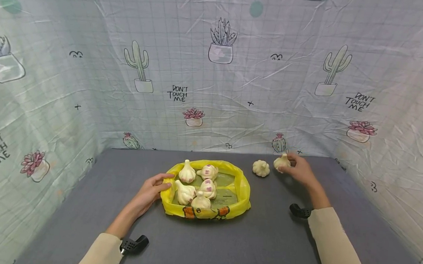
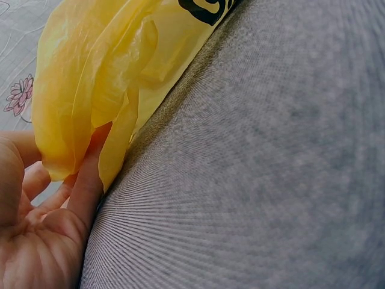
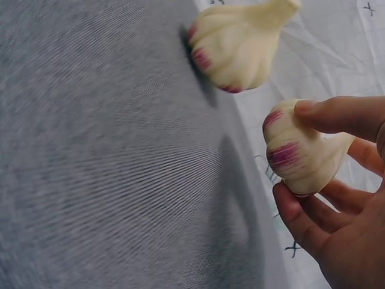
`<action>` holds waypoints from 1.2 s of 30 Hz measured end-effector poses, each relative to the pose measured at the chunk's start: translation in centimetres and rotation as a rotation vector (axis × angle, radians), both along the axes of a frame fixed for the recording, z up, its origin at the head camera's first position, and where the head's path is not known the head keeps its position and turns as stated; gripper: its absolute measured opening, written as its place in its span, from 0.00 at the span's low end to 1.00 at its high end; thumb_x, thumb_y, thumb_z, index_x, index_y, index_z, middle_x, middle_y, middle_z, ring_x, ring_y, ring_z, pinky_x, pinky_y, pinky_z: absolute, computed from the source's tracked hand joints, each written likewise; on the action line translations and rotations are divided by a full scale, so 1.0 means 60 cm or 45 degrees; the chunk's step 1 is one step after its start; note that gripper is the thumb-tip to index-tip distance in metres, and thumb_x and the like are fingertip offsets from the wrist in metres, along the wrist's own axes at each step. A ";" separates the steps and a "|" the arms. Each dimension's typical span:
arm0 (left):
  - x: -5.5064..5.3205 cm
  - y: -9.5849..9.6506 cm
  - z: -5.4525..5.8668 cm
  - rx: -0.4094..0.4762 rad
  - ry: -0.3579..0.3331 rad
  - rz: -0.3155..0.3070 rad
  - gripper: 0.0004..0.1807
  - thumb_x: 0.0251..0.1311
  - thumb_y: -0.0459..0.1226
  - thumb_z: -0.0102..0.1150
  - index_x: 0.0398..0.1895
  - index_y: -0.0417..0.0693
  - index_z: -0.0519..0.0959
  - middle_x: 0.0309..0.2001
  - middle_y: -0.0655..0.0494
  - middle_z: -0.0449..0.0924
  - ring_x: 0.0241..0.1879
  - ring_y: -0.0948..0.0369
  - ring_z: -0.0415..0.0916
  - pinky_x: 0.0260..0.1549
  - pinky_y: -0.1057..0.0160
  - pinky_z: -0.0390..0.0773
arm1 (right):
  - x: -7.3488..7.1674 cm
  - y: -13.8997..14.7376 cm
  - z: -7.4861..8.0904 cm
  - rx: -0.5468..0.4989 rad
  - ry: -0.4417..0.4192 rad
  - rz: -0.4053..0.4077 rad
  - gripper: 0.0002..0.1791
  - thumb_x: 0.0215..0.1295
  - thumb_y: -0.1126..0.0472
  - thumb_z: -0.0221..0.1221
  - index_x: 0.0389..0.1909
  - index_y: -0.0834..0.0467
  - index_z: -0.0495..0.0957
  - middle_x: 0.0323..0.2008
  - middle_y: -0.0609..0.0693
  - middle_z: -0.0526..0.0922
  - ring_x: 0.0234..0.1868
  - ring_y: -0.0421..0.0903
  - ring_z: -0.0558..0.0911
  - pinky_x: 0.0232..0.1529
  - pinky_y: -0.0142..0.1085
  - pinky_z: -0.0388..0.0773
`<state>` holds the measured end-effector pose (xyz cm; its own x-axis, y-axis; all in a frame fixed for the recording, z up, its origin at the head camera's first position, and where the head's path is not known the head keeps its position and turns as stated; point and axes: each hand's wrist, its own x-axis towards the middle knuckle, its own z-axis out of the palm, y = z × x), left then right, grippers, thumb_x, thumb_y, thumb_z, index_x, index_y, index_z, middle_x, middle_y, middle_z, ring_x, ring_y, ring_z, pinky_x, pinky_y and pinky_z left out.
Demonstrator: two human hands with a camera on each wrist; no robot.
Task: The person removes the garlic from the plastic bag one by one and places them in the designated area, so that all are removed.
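My right hand [image 1: 300, 169] pinches a garlic bulb [image 3: 301, 150] between thumb and fingertips at the back right. Purple streaks mark its base, and in the right wrist view it hangs above the grey surface. Another garlic bulb [image 1: 261, 168] lies just left of it. Mid-table stands a yellow plastic bag [image 1: 244, 192], its mouth spread wide and facing up. Several garlic bulbs [image 1: 185, 193] lie inside, mostly toward its left half. At the bag's left side, my left hand [image 1: 152, 192] grips the rim, thumb and fingers around the thin film [image 2: 78, 120].
The dark grey table [image 1: 206, 246] runs back to a patterned white curtain [image 1: 213, 88] that hangs behind and along both sides. A black wrist device [image 1: 134, 245] sits on the left wrist, and a similar black device [image 1: 300, 211] on the right.
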<state>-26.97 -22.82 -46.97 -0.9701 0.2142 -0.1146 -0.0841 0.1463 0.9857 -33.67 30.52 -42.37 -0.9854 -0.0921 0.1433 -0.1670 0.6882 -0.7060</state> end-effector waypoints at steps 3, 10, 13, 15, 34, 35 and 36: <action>0.000 0.001 -0.001 0.003 0.004 -0.001 0.27 0.77 0.41 0.55 0.74 0.43 0.69 0.77 0.40 0.64 0.59 0.58 0.77 0.50 0.60 0.83 | -0.002 0.001 -0.008 0.023 -0.013 -0.010 0.37 0.68 0.56 0.67 0.71 0.71 0.66 0.69 0.76 0.68 0.67 0.74 0.72 0.61 0.64 0.75; -0.002 0.000 0.001 0.001 0.014 -0.012 0.26 0.77 0.42 0.55 0.74 0.44 0.69 0.77 0.40 0.64 0.60 0.57 0.77 0.51 0.60 0.82 | -0.006 0.006 -0.023 0.051 -0.002 -0.024 0.33 0.66 0.57 0.69 0.66 0.70 0.72 0.65 0.74 0.74 0.64 0.73 0.75 0.57 0.61 0.78; -0.002 0.000 0.001 -0.001 0.013 -0.010 0.26 0.77 0.42 0.55 0.74 0.44 0.69 0.76 0.40 0.65 0.60 0.57 0.77 0.51 0.59 0.82 | -0.007 0.008 -0.027 0.065 -0.006 -0.026 0.33 0.66 0.57 0.69 0.66 0.70 0.72 0.65 0.74 0.74 0.64 0.73 0.76 0.56 0.60 0.79; -0.003 0.000 0.001 -0.002 0.015 -0.009 0.26 0.77 0.42 0.55 0.74 0.44 0.69 0.76 0.40 0.65 0.60 0.57 0.77 0.51 0.59 0.82 | -0.007 0.008 -0.029 0.060 -0.018 -0.022 0.34 0.67 0.58 0.68 0.68 0.71 0.71 0.66 0.74 0.73 0.65 0.73 0.76 0.56 0.60 0.79; 0.000 0.001 -0.002 0.008 0.019 -0.007 0.26 0.77 0.40 0.54 0.74 0.43 0.69 0.74 0.37 0.68 0.56 0.57 0.79 0.49 0.61 0.83 | -0.005 0.008 -0.029 0.029 -0.035 0.035 0.32 0.69 0.61 0.65 0.69 0.70 0.69 0.68 0.74 0.72 0.67 0.74 0.73 0.61 0.63 0.75; 0.001 0.001 -0.002 0.009 0.019 -0.008 0.26 0.77 0.40 0.54 0.74 0.43 0.69 0.74 0.37 0.68 0.56 0.57 0.79 0.48 0.61 0.83 | -0.004 0.008 -0.027 0.038 -0.047 0.043 0.33 0.69 0.61 0.65 0.70 0.70 0.69 0.68 0.74 0.71 0.67 0.74 0.72 0.60 0.63 0.75; 0.001 0.001 -0.001 0.011 0.019 -0.008 0.26 0.77 0.40 0.54 0.74 0.43 0.69 0.73 0.36 0.68 0.55 0.58 0.79 0.48 0.61 0.83 | -0.003 0.008 -0.025 0.045 -0.056 0.051 0.33 0.69 0.60 0.65 0.70 0.71 0.68 0.68 0.74 0.71 0.67 0.74 0.72 0.60 0.64 0.75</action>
<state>-26.91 -22.76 -47.06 -0.9703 0.2209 -0.0983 -0.0687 0.1380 0.9880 -33.85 31.01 -43.89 -0.9861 -0.1357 0.0957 -0.1640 0.7065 -0.6884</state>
